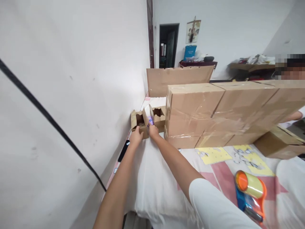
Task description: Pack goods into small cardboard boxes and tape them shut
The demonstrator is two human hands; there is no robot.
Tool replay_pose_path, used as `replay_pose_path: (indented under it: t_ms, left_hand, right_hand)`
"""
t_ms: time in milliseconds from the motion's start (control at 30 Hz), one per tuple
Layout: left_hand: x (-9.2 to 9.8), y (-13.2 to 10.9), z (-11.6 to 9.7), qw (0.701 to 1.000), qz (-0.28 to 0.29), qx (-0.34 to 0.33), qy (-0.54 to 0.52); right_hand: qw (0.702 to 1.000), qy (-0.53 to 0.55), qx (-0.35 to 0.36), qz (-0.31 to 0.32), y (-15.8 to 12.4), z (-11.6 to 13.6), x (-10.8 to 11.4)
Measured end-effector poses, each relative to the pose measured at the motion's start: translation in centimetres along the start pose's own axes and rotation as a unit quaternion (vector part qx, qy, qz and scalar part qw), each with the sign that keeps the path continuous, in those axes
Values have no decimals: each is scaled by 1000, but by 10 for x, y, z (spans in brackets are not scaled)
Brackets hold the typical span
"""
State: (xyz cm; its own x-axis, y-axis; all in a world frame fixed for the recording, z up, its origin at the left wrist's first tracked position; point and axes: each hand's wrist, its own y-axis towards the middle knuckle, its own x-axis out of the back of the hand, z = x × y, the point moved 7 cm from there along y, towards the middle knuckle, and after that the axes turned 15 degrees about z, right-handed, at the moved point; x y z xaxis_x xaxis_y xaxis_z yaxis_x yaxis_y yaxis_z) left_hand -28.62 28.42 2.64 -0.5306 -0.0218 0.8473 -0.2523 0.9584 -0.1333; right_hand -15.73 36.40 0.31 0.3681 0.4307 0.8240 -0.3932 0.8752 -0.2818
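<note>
Two small open cardboard boxes stand side by side near the wall, a left one and a right one. My left hand is at the near edge of the left box, its fingers bent over the rim. In my right hand is a white and purple packet, gripped at its lower end and held upright between the two box openings. The packet's print is too small to read. What lies inside the boxes is mostly hidden.
Taped cartons are stacked to the right, with a cardboard sheet behind. A tape dispenser lies on the patterned cloth at the lower right. Another person's arm shows beyond the stack, near an open carton.
</note>
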Motion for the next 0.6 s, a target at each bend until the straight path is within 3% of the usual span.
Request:
replay_pose_path:
  t_ms: [133, 367, 467, 600]
  left_hand:
    - [2, -21, -3, 999, -33, 4, 29]
    - [15, -68, -34, 995, -90, -15, 28]
    - [23, -105, -36, 993, -106, -33, 32]
    - [25, -172, -19, 987, -147, -68, -7]
  right_hand:
    - [1000, 15, -4, -19, -8, -3, -4]
    - [998, 30, -8, -47, -27, -1, 12]
    - [997, 26, 14, -68, -40, -4, 16]
    - [994, 29, 15, -106, -52, -6, 20]
